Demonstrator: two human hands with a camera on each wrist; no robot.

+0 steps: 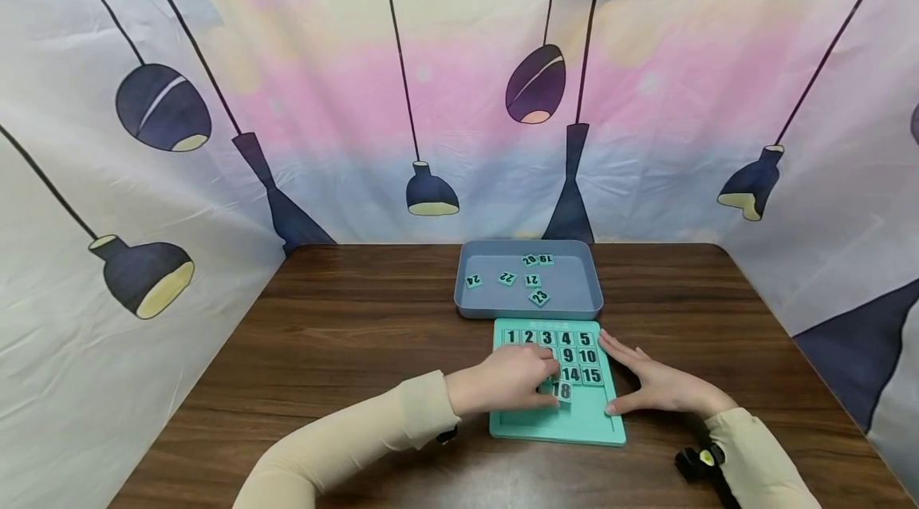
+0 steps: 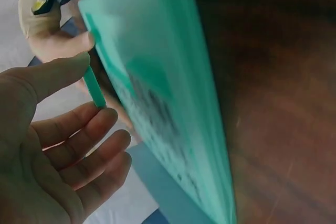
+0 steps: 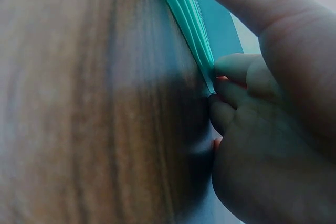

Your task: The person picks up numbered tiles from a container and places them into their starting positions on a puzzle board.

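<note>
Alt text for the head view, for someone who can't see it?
A left hand pinches the 18 tile over a green number board on a wooden table, the right hand touching the board's right edge. Beyond it, a gray tray holds six tiles.

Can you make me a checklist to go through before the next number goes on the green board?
1. Left hand has a good pinch on the 18 tile: ok, thumb and fingers hold it.
2. 18 tile let go in its spot: not ok, it is between the fingers.
3. Right hand at the green board: ok, it touches the right edge.
4. Number just left of 18 in place: cannot tell, the left hand covers that spot.
5. 19 tile waiting in the tray: ok, it lies near the far side.
6. 19 tile turned the right way up: not ok, it looks upside down.
</note>
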